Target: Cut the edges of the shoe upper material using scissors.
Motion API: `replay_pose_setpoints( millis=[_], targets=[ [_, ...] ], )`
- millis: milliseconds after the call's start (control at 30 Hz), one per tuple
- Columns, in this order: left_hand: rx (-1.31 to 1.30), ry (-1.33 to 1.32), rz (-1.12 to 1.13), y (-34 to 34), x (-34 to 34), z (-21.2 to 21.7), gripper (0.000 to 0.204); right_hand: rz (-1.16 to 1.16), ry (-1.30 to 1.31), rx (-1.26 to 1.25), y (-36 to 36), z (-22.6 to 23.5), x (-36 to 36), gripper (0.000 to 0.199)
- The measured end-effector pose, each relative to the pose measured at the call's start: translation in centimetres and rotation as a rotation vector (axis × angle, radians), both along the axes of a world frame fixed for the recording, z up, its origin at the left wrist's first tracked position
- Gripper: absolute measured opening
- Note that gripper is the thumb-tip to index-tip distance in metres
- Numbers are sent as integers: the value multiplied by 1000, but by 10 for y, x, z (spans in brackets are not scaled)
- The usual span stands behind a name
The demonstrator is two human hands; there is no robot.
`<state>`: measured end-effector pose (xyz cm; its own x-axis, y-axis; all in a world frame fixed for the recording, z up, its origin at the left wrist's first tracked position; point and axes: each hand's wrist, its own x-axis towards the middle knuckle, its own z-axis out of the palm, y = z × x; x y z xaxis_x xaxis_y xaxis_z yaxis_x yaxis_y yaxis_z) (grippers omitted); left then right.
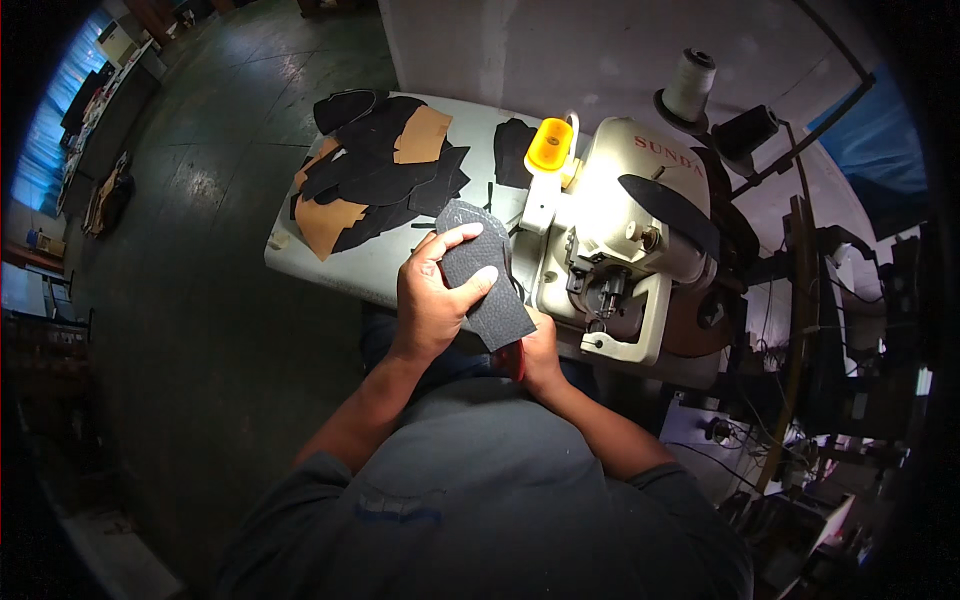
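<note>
A dark grey, pebble-textured leather piece (500, 316) with a light mark near its top end is held up over the table's front edge. My left hand (428, 305) grips it from the left, thumb and fingers pressed on its face. Low on the other side, my right hand (543, 352) is closed beside the piece's lower right corner. A red-handled tool (511, 360) shows in that hand; its working end is hidden behind the leather. Just right of my hands stands a cream sewing machine (640, 180), its stitching head (608, 293) level with the leather.
Black cut pieces (375, 175) and tan ones (424, 134) lie heaped on the white table (340, 277). An orange-topped lamp (549, 146) lights the work beside the machine. White (691, 88) and black thread cones (745, 134) stand behind. Cables and metal framing (800, 330) crowd the right.
</note>
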<state>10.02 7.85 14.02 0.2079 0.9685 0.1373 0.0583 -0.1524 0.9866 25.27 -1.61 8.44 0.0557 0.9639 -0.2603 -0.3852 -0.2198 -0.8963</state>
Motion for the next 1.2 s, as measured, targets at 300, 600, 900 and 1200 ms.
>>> replay_pose_setpoints(
  millis=[300,600,900,1200],
  targets=[
    [-41,32,-17,-4,0,6,48,-3,-61,46,4,-6,1,13],
    [38,15,-12,-8,-1,-2,46,-12,-62,70,4,-26,1,10],
    [14,21,-38,-8,-9,2,47,-5,-127,136,2,-32,0,13],
    [-11,-15,-122,-2,-22,9,48,23,-153,89,1,-41,5,20]
  ],
)
